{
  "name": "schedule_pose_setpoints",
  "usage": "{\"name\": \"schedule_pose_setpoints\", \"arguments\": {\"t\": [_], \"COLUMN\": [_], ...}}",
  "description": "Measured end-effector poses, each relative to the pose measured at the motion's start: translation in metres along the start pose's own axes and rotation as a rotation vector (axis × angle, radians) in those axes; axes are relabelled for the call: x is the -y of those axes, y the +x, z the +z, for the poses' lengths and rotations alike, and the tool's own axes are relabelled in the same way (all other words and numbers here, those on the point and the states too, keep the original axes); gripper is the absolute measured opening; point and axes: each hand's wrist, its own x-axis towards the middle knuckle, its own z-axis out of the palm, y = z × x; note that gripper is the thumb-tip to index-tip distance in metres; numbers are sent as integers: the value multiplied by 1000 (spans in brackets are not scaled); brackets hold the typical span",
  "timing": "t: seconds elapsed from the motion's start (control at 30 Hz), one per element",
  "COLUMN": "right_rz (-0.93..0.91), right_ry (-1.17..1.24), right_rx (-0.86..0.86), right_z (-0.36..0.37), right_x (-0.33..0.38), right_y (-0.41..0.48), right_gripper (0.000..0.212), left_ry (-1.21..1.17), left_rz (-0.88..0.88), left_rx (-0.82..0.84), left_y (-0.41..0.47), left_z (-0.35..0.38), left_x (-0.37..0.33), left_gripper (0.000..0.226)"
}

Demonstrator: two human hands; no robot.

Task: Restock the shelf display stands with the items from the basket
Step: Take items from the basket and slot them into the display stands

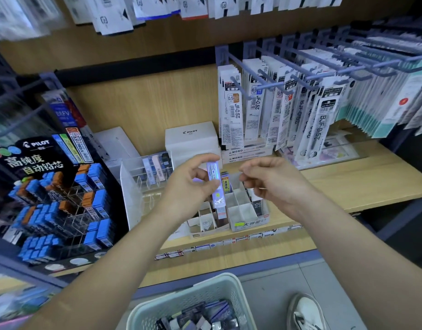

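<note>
- Wooden shelf (pixel 348 177) runs across the view, with stock along its back and a strip of price tags on its front edge.
- Refill packs (pixel 288 110) hang in rows on grey hooks at upper right. More packs hang blurred along the top.
- Black Pilot stand (pixel 50 186) sits at far left, with blue and orange lead cases in clear cells, several of them bare.
- Pale basket (pixel 188 296) sits low at centre on the floor with mixed small packs inside, well apart from both hands.
- White Pilot box (pixel 191 139) stands at the shelf back, behind the hands. Flat Mono boxes (pixel 245 154) are stacked just to its right.
- Clear stand (pixel 143 182) is left of the hands, with a few slim packs upright in its rear slots.
- Card tray (pixel 243 210) with dividers is under the hands. A few dark cases stand in its right cells.
- White shoe (pixel 305 310) is on the floor right of the basket.
- Left hand (pixel 191 184) is raised over the tray, thumb and fingers pinching a lead case.
- Right hand (pixel 274 184) is close by, not touching the left. Its fingers are curled with the tips near the thumb; can't tell if it holds anything.
- Lead case (pixel 213 179) is translucent purple, near upright in the left hand. Its lower end overlaps the tray's left cells; contact is unclear.
</note>
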Motion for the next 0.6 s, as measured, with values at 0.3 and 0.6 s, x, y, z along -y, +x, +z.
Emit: {"name": "schedule_pose_setpoints", "arguments": {"t": [0.3,0.6], "right_rz": [54,158], "right_ry": [-161,-229], "right_rx": [-276,-208], "right_z": [-22,-23], "right_x": [-21,-48], "right_y": [18,27], "right_gripper": [19,20], "left_ry": [226,677], "left_rz": [126,185], "left_rx": [-82,-17], "left_y": [59,75], "left_z": [15,26], "left_x": [-3,15], "left_gripper": [27,14]}}
